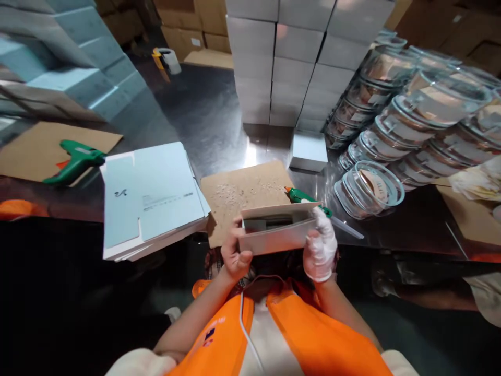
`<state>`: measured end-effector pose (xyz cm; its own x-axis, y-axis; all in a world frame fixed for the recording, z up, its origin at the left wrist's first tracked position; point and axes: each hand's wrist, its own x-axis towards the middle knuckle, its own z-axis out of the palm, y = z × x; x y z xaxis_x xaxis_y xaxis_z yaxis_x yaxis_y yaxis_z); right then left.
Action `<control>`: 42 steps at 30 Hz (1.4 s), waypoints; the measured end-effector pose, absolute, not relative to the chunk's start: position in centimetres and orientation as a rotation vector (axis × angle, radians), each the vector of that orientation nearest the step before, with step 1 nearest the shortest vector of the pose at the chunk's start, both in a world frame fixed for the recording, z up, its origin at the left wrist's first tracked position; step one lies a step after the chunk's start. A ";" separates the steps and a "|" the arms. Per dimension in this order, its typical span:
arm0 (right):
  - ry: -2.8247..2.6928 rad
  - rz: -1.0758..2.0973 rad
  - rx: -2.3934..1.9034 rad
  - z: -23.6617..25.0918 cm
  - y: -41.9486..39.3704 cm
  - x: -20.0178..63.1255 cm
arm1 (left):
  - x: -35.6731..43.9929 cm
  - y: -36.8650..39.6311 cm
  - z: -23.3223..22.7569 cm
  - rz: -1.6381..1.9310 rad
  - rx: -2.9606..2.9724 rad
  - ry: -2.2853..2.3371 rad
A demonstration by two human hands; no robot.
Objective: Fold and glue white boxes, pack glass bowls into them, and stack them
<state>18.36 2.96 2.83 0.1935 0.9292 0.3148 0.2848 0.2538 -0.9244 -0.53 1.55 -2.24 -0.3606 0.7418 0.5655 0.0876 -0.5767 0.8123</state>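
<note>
Between my two hands is a white cardboard box (276, 237), held by its ends over the table's front edge. Its near opening shows a dark inside, and what lies in there I cannot make out. My bare left hand (236, 252) grips the left end, thumb on the near wall. At the right end, my right hand (321, 248) in a white glove is closed on the box. Just behind the box lies a green glue gun (303, 197) with an orange tip. Under it, a brown cardboard sheet (246, 183) carries scattered pale bits.
Flat white box blanks (156, 193) are stacked at left, near another green glue gun (76, 161). White boxes (293, 68) rise at the back. Clear round containers (415, 120) fill the right side. A single white box (308, 149) stands mid-table. Another person's arm (426, 292) shows at right.
</note>
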 end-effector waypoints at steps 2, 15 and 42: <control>-1.155 0.686 -1.199 4.3 3.0 17.0 | -0.4 1.7 -1.5 2.072 1.397 1.011; -1.322 0.680 -2.022 4.1 1.5 24.3 | -5.4 4.1 -1.9 1.796 2.131 0.832; -1.155 1.093 -1.449 1.9 -1.9 24.1 | 0.4 1.1 -1.3 1.491 1.349 1.410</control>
<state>24.08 -1.89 1.89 0.1539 0.9848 -0.0806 0.1355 -0.1019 -0.9855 0.40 1.14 -1.26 -0.2387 0.9439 0.2281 0.1748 -0.1893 0.9662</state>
